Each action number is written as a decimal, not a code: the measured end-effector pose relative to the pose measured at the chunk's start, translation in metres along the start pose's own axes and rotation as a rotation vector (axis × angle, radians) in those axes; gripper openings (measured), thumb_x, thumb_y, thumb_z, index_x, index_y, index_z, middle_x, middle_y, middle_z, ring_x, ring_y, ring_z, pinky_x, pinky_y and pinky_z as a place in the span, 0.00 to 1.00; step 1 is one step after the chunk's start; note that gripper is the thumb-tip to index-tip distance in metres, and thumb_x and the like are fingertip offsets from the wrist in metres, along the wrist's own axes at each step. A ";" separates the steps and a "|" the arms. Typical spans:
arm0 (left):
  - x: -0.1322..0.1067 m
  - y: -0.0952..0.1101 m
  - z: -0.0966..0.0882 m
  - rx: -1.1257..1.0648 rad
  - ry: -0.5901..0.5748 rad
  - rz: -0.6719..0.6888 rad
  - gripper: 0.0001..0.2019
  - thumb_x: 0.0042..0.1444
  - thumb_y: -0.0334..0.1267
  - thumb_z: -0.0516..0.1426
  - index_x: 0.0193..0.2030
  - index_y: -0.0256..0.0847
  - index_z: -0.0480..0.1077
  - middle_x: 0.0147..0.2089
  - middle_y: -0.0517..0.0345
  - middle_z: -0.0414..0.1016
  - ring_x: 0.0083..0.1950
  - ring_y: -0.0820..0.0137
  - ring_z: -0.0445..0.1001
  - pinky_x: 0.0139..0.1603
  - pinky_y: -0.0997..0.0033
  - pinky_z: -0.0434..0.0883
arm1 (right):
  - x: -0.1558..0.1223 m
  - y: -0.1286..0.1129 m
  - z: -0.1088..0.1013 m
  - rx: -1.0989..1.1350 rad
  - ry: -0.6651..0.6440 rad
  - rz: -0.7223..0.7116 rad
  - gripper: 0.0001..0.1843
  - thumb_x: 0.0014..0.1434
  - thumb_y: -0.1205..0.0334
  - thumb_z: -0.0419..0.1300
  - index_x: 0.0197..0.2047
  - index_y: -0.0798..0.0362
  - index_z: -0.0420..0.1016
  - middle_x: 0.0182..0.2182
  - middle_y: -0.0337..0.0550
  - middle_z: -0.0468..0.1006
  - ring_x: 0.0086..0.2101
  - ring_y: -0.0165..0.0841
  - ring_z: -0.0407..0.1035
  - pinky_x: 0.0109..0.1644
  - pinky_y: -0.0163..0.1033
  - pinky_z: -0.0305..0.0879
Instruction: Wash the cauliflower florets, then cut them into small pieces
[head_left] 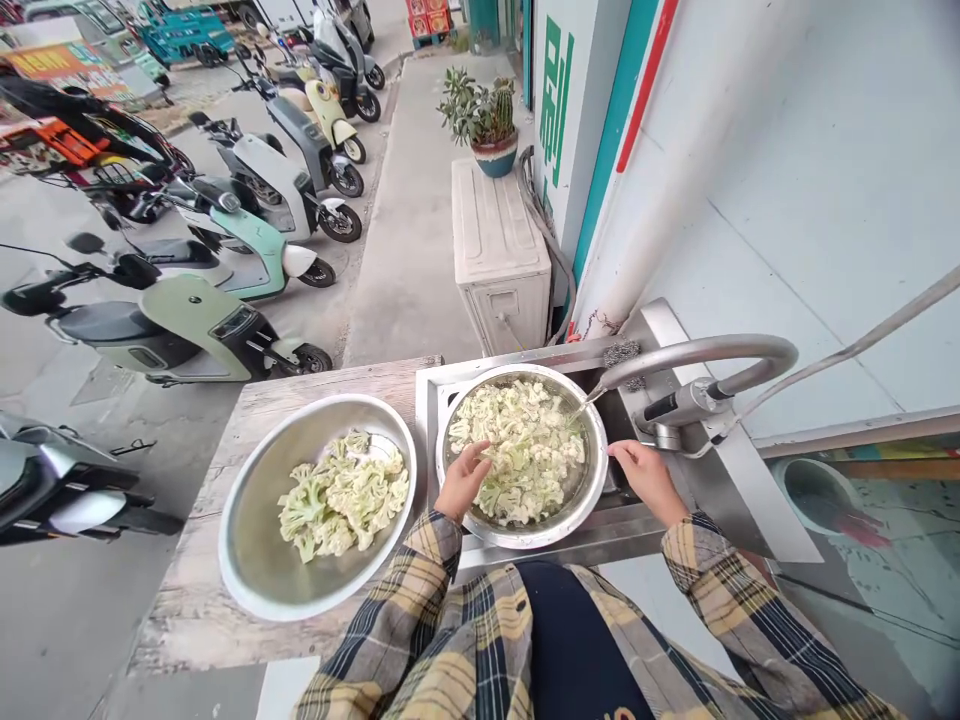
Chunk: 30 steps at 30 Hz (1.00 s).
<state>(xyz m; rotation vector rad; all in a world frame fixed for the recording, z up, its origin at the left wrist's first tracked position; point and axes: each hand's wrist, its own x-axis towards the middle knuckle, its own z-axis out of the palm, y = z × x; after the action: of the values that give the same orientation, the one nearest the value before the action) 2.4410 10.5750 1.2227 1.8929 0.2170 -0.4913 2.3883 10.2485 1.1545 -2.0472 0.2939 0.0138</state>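
Observation:
A steel bowl (592, 480) full of cauliflower florets (525, 440) sits in a metal sink (435, 400) under a curved steel tap (705, 352), from which water runs into it. My left hand (463, 480) reaches into this bowl with fingers curled among the florets. My right hand (646, 478) grips the bowl's right rim. To the left, a larger steel basin (255, 540) on a wooden board (247, 410) holds more cauliflower (345, 495).
A white air-conditioner unit (499, 250) with a potted cactus (484, 120) stands beyond the sink. Several scooters (187, 330) are parked on the pavement at left. A white wall (787, 150) and a hose (862, 345) lie at right.

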 end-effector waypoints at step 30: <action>-0.008 0.004 0.019 -0.023 0.124 -0.110 0.26 0.46 0.52 0.61 0.48 0.37 0.73 0.52 0.45 0.73 0.48 0.61 0.73 0.42 0.63 0.72 | -0.040 0.035 -0.001 0.381 0.233 0.142 0.20 0.59 0.45 0.55 0.44 0.51 0.77 0.48 0.51 0.77 0.49 0.43 0.71 0.55 0.51 0.68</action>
<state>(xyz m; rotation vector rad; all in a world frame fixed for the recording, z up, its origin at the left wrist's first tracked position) 2.4305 10.5564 1.2241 1.8973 0.4086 -0.4436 2.3415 10.2403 1.1302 -1.6471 0.5437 -0.1819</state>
